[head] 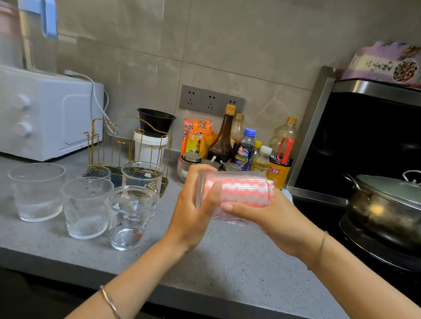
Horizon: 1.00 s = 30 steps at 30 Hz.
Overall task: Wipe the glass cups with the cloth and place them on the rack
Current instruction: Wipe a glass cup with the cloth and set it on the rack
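Ribbed glass cup (233, 174): held on its side above the grey countertop (232, 269), right of the middle; base to the left, mouth to the right.
Checked cloth (242, 192): pink and white; stuffed inside this cup, filling most of it.
Left hand (193, 217): fingers and thumb curled round the base end, clamped on the cup.
Right hand (278, 217): at the mouth end; thumb pressed on the near outer wall, gripping the cup (the fingers are hidden).
Other glass cups (85, 206): five, upright, grouped at the left; three near, two farther.
Gold wire rack (96, 135): just behind that group, right of the white oven (36, 111); I cannot tell whether the far right cup stands on its base.
Lidded pot (395, 200): on the stove, far right.
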Tool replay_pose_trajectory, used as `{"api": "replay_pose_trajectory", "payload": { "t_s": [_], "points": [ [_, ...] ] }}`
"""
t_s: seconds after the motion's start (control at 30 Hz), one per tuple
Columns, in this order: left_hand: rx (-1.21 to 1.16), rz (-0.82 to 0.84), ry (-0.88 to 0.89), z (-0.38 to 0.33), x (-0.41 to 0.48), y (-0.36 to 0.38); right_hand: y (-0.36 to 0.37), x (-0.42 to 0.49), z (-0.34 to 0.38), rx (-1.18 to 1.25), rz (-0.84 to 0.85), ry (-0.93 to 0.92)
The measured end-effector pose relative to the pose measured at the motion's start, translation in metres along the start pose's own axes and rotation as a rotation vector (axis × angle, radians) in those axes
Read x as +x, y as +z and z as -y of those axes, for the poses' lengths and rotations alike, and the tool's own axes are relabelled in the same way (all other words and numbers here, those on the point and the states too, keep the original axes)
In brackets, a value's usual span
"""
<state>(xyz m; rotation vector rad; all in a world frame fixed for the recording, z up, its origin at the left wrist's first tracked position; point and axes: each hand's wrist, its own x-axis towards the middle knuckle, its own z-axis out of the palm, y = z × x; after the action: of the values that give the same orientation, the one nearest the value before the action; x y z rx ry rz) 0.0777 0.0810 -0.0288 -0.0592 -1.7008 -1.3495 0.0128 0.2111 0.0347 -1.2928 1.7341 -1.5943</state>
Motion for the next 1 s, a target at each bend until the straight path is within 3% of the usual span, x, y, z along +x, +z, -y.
{"api": "replay_pose_trajectory", "payload": {
  "t_s": [0.13, 0.27, 0.33, 0.5, 0.7, 0.8, 0.87, 1.0],
  "points": [
    [-0.024, 0.084, -0.125, -0.005, 0.000, 0.000, -0.004, -0.001, 0.002, -0.171, -0.025, -0.054],
    [-0.152, 0.174, -0.554, -0.012, 0.008, -0.001, -0.005, -0.005, 0.000, -0.339, -0.048, -0.125],
    [-0.184, 0.135, -0.652, -0.012, 0.009, 0.002, -0.002, -0.007, -0.001, -0.352, -0.061, -0.144],
    [-0.141, -0.013, -0.459, -0.010, 0.004, 0.007, 0.004, -0.005, 0.000, -0.325, -0.005, -0.128],
    [-0.042, 0.022, -0.046, -0.010, 0.000, -0.003, 0.002, -0.003, 0.004, 0.040, 0.045, -0.004],
    [-0.039, 0.071, 0.098, -0.008, 0.003, -0.008, -0.001, -0.002, 0.010, 0.047, 0.086, 0.024],
    [-0.041, 0.097, 0.072, -0.007, 0.004, -0.010, -0.002, -0.002, 0.011, 0.007, 0.078, 0.014],
    [-0.121, 0.158, -0.174, -0.011, 0.003, -0.010, -0.005, -0.003, 0.011, -0.150, 0.043, -0.030]
  ]
}}
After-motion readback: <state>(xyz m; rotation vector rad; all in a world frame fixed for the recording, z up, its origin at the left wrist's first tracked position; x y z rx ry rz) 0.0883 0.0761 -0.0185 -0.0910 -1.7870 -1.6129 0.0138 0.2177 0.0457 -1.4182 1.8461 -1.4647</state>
